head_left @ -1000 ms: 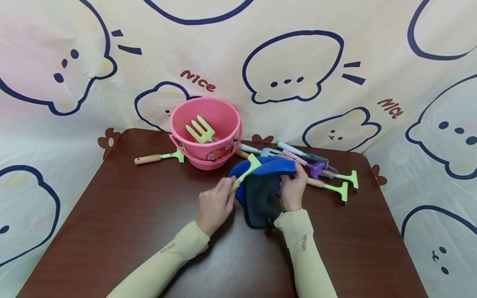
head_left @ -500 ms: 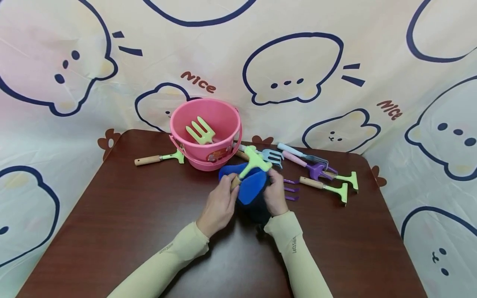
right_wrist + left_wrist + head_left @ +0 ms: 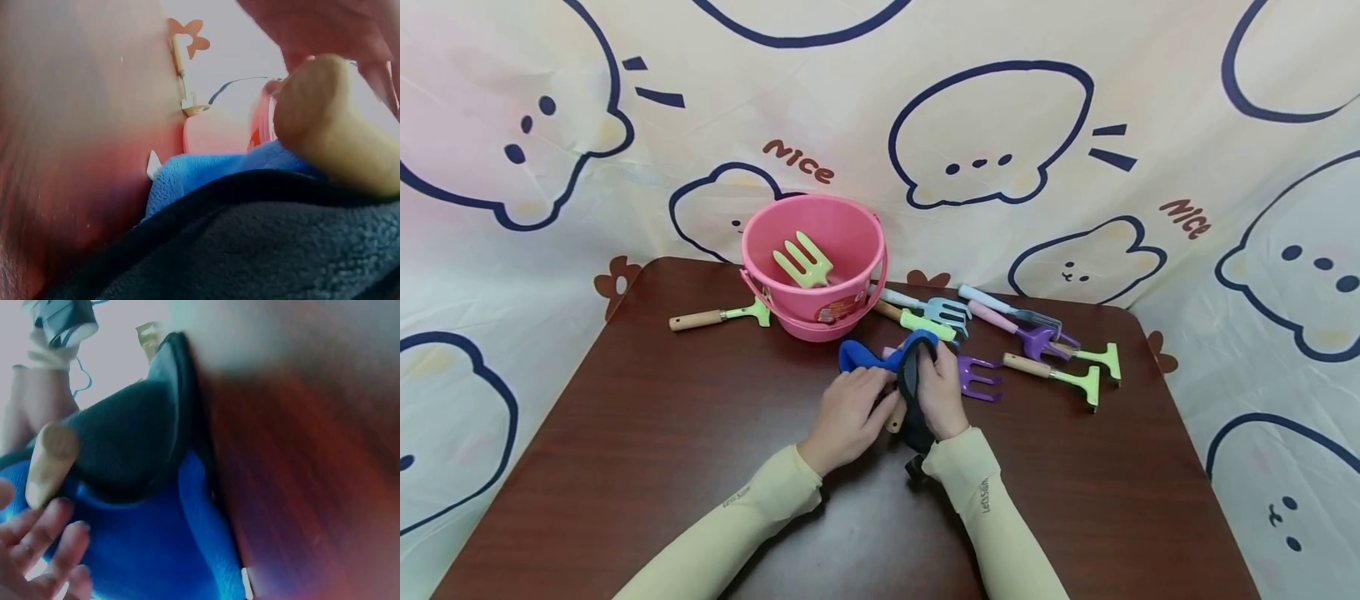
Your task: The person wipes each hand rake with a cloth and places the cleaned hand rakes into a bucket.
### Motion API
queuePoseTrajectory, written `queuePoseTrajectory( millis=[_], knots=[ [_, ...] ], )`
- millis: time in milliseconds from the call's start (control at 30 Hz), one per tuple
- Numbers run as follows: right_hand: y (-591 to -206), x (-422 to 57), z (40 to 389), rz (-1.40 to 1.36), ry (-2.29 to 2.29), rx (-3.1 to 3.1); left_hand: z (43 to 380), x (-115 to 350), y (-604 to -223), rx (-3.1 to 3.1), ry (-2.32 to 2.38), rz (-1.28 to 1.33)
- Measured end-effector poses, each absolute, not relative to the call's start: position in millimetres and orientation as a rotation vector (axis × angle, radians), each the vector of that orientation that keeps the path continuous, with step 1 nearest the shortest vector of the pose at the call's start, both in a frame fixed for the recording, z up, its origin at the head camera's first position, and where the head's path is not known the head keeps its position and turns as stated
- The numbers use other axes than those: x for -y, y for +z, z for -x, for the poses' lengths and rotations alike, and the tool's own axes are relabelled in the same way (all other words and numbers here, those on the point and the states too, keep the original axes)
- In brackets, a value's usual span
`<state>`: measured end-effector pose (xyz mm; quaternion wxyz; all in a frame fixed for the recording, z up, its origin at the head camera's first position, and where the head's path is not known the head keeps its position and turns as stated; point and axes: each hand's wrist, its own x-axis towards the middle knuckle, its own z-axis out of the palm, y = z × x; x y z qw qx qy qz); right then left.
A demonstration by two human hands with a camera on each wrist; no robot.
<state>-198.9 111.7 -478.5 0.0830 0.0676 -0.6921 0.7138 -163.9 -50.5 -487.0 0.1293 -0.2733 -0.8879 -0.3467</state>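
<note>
Right hand [image 3: 942, 390] grips blue-and-dark cloth [image 3: 912, 379]; left hand [image 3: 846, 417] beside wooden-handled tool [image 3: 344, 131], grip unclear. Tool midway between left and right edges of worktop [image 3: 685, 433]. Likely wiping: steady handle, keep cloth snug.

Bucket [image 3: 796, 305] at back of surface [image 3: 662, 450], fork [image 3: 811, 270] in it, hoe [image 3: 700, 320] to its L, more tools [image 3: 1028, 367] R. In front, betw. my L grip [image 3: 847, 417] & R grip [image 3: 942, 393]: cloth [image 3: 150, 534] w/ tool handle [image 3: 51, 465].
</note>
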Motion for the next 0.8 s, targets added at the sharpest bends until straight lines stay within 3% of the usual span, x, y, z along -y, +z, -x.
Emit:
queuePoseTrajectory(
  millis=[300,533,800],
  knots=[
    [-474,-125,198,-0.533,1.673,2.486,178,71,-474,2.234,-1.095,0.613],
    [-469,-125,193,-1.021,1.294,2.742,179,80,-468,2.427,-1.165,0.836],
    [-466,-115,187,-1.120,1.104,2.828,182,83,-469,2.624,-1.232,0.848]
  ],
)
